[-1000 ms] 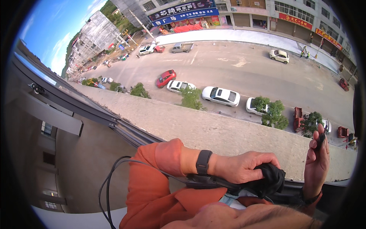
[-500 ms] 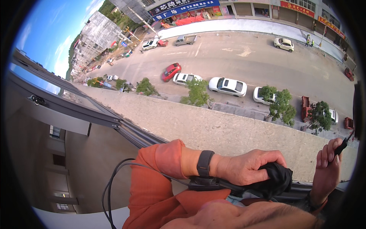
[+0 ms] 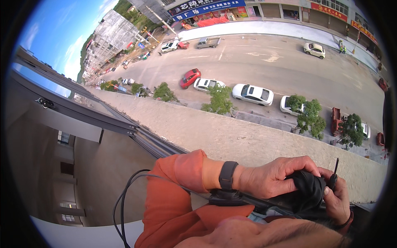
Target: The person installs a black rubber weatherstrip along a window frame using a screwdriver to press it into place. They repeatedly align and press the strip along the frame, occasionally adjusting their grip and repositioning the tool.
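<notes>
My left hand (image 3: 276, 177) closes around a bunched black cloth (image 3: 308, 190), with its thumb and fingers curled over the near side. A black band circles that wrist, below the orange sleeve (image 3: 175, 177). On the other side of the cloth, my right hand (image 3: 338, 200) is closed on a small black screwdriver (image 3: 333, 180), its thin dark shaft pointing up. The right hand's thumb and fingers meet the cloth's edge. Whatever lies inside the folds is hidden.
A rough concrete ledge (image 3: 231, 142) runs beyond my hands, with a street and parked cars (image 3: 253, 94) far below. The dark window frame (image 3: 82, 111) slants across the left, beside a bare room. A black cable (image 3: 124, 194) loops near my left arm.
My right hand has come down and left with the screwdriver, from apart to against the cloth. The left hand keeps its hold on the cloth. The whole view has shifted slightly.
</notes>
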The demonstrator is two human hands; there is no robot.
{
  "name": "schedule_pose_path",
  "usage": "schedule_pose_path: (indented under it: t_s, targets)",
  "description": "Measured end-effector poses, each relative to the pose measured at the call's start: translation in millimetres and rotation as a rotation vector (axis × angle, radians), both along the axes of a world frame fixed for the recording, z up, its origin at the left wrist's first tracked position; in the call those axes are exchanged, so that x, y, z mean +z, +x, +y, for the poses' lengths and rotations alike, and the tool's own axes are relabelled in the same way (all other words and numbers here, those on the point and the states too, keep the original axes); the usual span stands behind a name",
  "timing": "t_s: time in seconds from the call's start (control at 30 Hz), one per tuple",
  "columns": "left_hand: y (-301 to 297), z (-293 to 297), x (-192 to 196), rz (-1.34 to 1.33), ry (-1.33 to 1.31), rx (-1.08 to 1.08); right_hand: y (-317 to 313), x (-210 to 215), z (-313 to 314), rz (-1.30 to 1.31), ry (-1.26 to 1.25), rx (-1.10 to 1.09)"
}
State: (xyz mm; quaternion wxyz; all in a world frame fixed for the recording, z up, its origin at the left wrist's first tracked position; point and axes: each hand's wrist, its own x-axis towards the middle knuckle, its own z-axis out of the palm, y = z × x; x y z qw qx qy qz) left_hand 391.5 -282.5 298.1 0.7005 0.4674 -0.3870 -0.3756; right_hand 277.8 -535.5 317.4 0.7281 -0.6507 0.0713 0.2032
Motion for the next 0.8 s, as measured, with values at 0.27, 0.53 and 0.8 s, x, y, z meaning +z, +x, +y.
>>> schedule_pose_path:
  t_s: [0.27,0.53,0.8]
  targets:
    - [6,2,-4,0.209,0.035,-0.066,-15,-13,-10,-0.117,0.057,-0.231]
    - [2,1,3,0.246,0.152,-0.184,-14,-11,-20,-0.218,0.064,-0.51]
    - [6,-1,-14,-0.106,0.11,-0.161,-5,-13,-15,-0.388,0.066,-0.321]
